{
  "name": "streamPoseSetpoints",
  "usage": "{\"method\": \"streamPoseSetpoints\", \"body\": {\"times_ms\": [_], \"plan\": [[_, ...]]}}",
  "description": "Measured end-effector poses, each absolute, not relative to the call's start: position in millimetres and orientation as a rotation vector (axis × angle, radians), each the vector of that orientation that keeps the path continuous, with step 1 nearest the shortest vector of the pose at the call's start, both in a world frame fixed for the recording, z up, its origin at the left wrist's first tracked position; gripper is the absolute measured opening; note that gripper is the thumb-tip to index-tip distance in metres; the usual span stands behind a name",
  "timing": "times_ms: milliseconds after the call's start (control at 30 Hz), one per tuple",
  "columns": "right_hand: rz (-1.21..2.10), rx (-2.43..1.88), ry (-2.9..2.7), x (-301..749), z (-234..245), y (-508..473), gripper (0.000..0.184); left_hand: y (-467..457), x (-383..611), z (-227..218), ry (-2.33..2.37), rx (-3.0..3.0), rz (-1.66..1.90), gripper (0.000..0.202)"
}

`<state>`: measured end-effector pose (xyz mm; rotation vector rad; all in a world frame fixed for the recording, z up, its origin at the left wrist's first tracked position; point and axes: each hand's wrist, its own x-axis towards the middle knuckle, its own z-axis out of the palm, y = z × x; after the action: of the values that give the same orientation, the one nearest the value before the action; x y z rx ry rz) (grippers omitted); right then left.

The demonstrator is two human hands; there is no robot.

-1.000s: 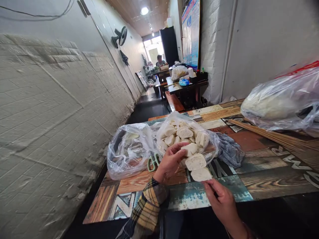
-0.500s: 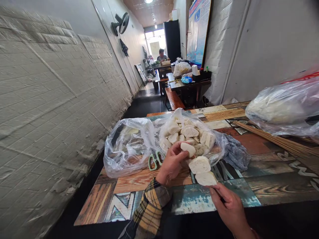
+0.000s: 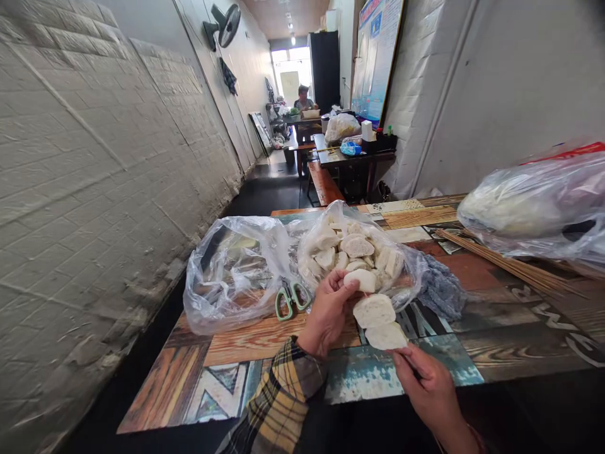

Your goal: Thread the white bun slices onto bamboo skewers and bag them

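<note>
My left hand (image 3: 328,312), in a plaid sleeve, pinches a white bun slice (image 3: 361,279) just in front of an open plastic bag of bun slices (image 3: 355,250). Two more slices (image 3: 380,321) sit in a row below it, seemingly strung on a thin skewer. My right hand (image 3: 426,386) is closed on the near end of that skewer, right under the lowest slice. Both hands hover over the patterned wooden table (image 3: 265,340).
Green-handled scissors (image 3: 290,296) lie left of my left hand, beside a crumpled clear bag (image 3: 231,271). A grey cloth (image 3: 439,291), a bundle of bamboo skewers (image 3: 510,265) and a large filled bag (image 3: 534,205) lie to the right. A person sits at a far table (image 3: 303,98).
The view tilted and shifted slightly. My left hand brought a bun slice out of the bag and closer to the two slices on the skewer; my right hand stayed in place.
</note>
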<state>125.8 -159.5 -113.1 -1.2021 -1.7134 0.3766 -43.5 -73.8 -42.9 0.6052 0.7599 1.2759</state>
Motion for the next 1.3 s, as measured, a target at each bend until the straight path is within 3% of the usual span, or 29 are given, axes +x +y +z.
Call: {"method": "streamPoseSetpoints", "body": {"times_ms": [1300], "plan": [[0.372, -1.284, -1.712, 122.3, -108.9, -156.9, 0.03, -73.9, -43.3, -42.1, 0.767, 0.593, 1.341, 0.043]]}}
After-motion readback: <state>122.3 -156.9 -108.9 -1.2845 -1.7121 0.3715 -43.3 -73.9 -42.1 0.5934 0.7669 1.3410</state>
